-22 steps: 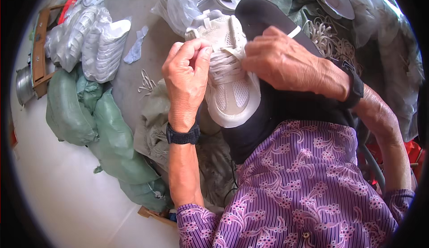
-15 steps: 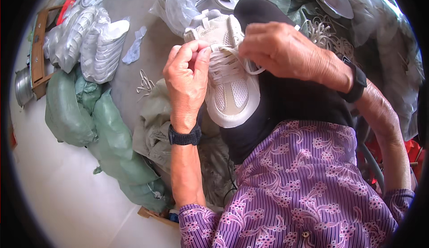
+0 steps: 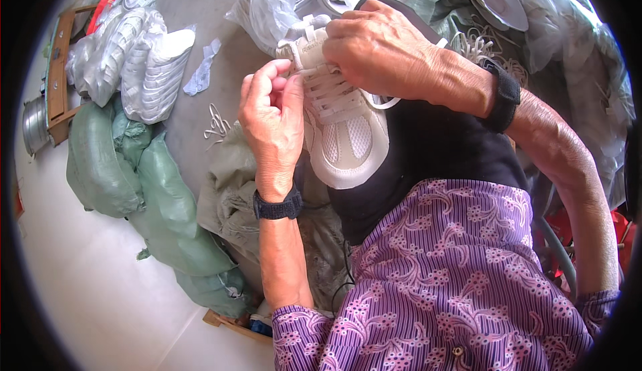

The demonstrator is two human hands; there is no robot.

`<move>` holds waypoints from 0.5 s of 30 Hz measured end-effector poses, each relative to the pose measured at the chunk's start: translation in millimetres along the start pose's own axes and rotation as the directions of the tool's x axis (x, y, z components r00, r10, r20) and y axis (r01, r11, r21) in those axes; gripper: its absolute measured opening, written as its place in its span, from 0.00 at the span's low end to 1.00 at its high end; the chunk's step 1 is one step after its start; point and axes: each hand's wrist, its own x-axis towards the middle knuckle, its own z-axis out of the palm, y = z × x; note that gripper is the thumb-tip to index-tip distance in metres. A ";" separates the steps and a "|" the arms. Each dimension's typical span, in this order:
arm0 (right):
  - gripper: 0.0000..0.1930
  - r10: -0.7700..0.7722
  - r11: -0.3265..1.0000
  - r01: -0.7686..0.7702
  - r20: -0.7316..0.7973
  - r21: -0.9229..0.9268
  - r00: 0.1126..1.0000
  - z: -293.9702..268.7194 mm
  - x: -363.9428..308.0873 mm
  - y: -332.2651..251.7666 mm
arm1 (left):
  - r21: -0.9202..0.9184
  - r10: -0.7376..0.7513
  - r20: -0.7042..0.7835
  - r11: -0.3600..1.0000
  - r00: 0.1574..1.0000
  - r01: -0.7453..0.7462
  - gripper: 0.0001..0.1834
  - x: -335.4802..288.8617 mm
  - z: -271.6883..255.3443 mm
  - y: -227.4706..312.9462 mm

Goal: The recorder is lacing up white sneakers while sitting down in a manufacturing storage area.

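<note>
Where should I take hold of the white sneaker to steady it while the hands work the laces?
Probably grip the white sneaker across its toe end, coming from the person's near side. The toe points toward the body and lies bare on the dark lap, while the left hand and right hand crowd the laced upper part. The rounded toe offers two free sides to pinch.

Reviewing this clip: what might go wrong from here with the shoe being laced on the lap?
The white shoe lies on the lap, steadied only by the fingers of the left hand and right hand, so it may slide off. The right hand hides the upper eyelets, so a lace could miss one.
</note>
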 end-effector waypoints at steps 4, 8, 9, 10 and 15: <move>0.06 0.189 0.982 -0.189 0.009 -0.002 0.982 -2.9 -1.6 -0.4 | -0.016 -0.041 0.006 0.999 0.999 0.041 0.10 -3.3 -2.5 -6.6; 0.03 0.037 0.989 -0.025 -0.079 0.146 0.996 -0.4 -7.8 4.7 | 0.013 -0.072 0.021 0.997 0.997 0.072 0.11 -6.8 -3.9 -13.6; 0.03 0.037 0.989 -0.025 -0.078 0.146 0.996 -0.5 -7.8 4.4 | -0.001 -0.069 0.024 0.998 0.997 0.069 0.11 -6.1 -4.1 -15.0; 0.03 0.024 0.992 -0.015 -0.075 0.127 0.997 -0.6 -7.7 4.2 | -0.014 -0.065 0.027 0.998 0.998 0.066 0.11 -5.8 -3.8 -16.0; 0.02 0.008 0.995 -0.006 -0.021 0.096 1.000 2.0 -3.8 0.7 | -0.065 -0.095 0.015 0.993 0.995 0.095 0.10 -5.6 0.4 -19.2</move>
